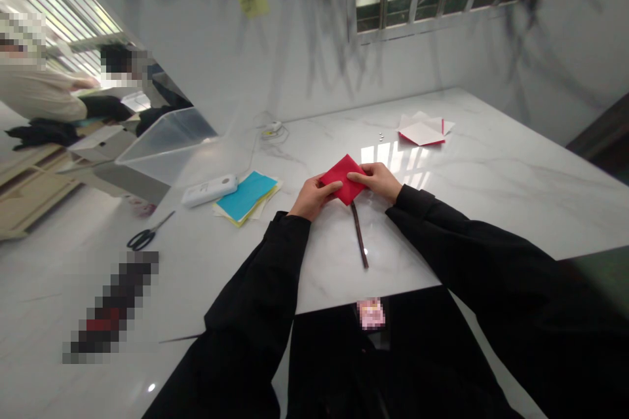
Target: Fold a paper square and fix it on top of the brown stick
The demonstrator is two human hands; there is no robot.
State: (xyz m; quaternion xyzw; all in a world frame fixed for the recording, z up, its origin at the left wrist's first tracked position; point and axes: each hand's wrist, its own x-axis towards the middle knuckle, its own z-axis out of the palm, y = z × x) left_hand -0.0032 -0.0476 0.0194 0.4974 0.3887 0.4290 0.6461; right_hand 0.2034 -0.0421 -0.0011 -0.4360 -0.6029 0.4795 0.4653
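Note:
A square of red paper (346, 170), turned like a diamond, is held over the white table between both hands. My left hand (315, 196) pinches its left side, thumb on top. My right hand (379, 180) grips the right side in the same way, with its thumb pressing on the face. The fingers under the paper are hidden. Just below the paper, a thin dark brown stick (360, 236) lies on the table, its upper end close to or under the paper's lower corner.
Blue and yellow paper sheets (248, 196) lie to the left beside a white elongated device (209, 190). Black scissors (147, 234) rest farther left. White and red papers (423, 129) are at the back right. A clear plastic bin (170, 144) stands back left, with two people beyond.

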